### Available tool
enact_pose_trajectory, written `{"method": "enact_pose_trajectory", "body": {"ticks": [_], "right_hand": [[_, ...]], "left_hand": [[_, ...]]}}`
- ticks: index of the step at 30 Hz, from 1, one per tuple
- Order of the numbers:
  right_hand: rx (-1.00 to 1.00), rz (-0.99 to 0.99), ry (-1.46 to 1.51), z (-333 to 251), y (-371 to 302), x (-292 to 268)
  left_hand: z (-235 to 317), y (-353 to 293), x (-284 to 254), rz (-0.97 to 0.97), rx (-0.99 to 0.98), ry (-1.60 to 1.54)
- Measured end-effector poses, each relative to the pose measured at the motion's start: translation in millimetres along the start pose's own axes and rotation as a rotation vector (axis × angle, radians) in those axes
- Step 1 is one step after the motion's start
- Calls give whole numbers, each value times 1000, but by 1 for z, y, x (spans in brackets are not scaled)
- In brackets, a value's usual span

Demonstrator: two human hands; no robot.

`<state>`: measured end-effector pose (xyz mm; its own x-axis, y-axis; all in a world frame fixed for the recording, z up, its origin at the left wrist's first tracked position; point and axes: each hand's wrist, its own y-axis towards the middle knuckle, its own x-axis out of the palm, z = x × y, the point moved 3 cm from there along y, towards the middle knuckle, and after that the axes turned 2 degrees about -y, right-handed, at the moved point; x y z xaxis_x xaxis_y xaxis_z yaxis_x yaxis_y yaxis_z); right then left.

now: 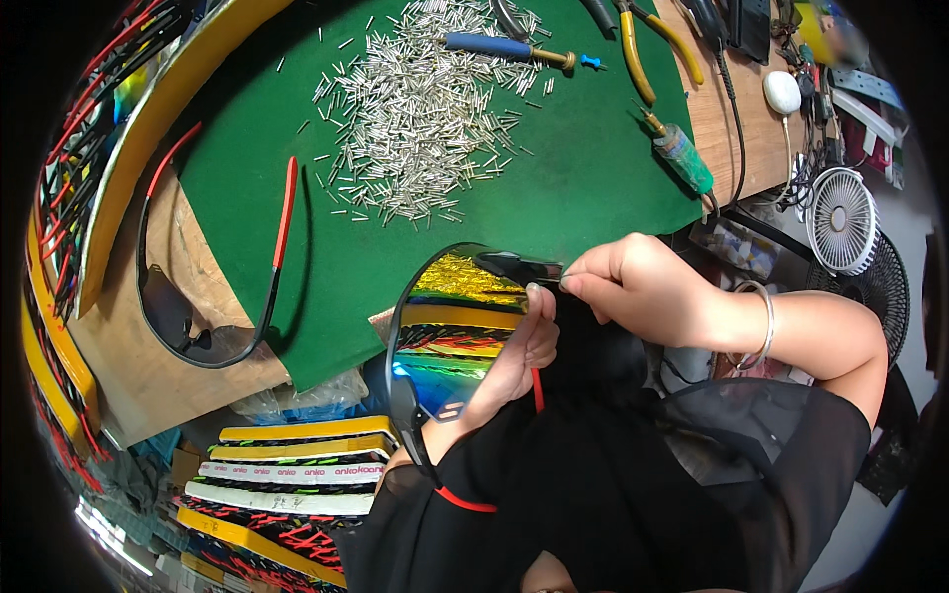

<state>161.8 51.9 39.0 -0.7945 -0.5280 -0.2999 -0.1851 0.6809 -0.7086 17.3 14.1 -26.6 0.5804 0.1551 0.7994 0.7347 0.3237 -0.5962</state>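
My left hand (pixel 535 341) is closed on a pair of sunglasses (pixel 445 371) with a mirrored wraparound lens, black frame and red temple tips. The shiny lens reflects yellow, green and blue. My right hand (pixel 643 287), with a bangle on its wrist, pinches at the upper hinge end of the frame, beside the left fingertips. What lies between those right fingers is too small to make out. Beyond the sunglasses, a large heap of small silver metal pins (pixel 420 119) covers part of the green mat (pixel 603 148).
A second pair of sunglasses (pixel 193 341) rests at the left. A blue-handled tool (pixel 489 45), yellow-handled pliers (pixel 633 54) and a green-handled tool (pixel 682 156) lie on the far side. Stacked yellow-edged trays (pixel 306 430) stand lower left; a white fan (pixel 842 219) is right.
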Motion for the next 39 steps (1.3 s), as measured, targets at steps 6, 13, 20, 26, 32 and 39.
{"method": "enact_pose_trajectory", "body": {"ticks": [6,13,20,26,32,39], "right_hand": [[-523,311,-722,-1,-13,14],[-774,424,-1027,0,-16,17],[86,-85,20,2,-1,-1],[-54,23,-75,-2,-2,0],[-673,408,-863,1,-17,17],[-609,156,-952,-16,-20,-21]], "left_hand": [[-2,0,-3,-25,1,12],[-1,1,-1,10,-8,-10],[0,2,-5,-8,35,10],[-2,2,-4,-9,31,-10],[-3,2,-4,-41,49,-8],[2,0,-5,-58,-63,-90]]}}
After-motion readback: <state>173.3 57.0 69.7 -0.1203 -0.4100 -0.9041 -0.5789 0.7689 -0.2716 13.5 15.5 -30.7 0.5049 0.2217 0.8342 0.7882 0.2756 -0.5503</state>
